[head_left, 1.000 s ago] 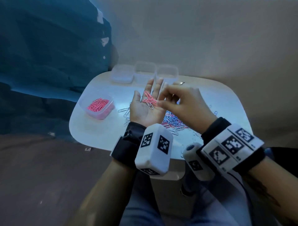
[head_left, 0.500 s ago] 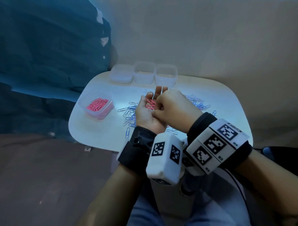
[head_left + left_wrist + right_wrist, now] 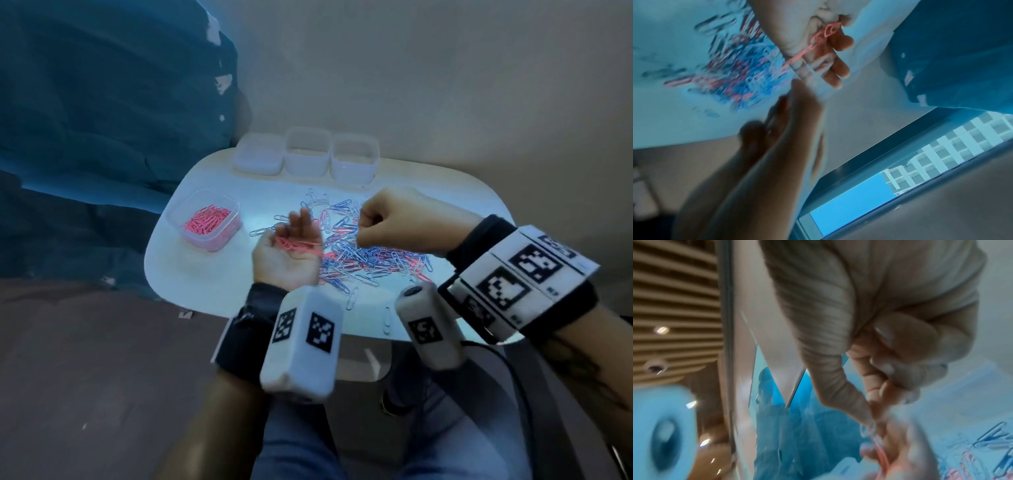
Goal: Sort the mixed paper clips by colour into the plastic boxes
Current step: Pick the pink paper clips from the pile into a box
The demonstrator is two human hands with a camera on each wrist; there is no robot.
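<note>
left hand (image 3: 286, 255) palm-up, pink clips (image 3: 297, 245) cupped loosely | right hand (image 3: 394, 221) fisted just right of it, grip contents can't be told

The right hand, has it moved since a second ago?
Yes. The right hand has drawn away from the left palm, rightwards over the clip pile.

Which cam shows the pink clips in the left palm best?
Head view: the pink clips lie sharp across the upturned left hand. Left wrist shows them close but partly hidden behind fingers. Right wrist gives only a pink blur at the bottom edge.
</note>
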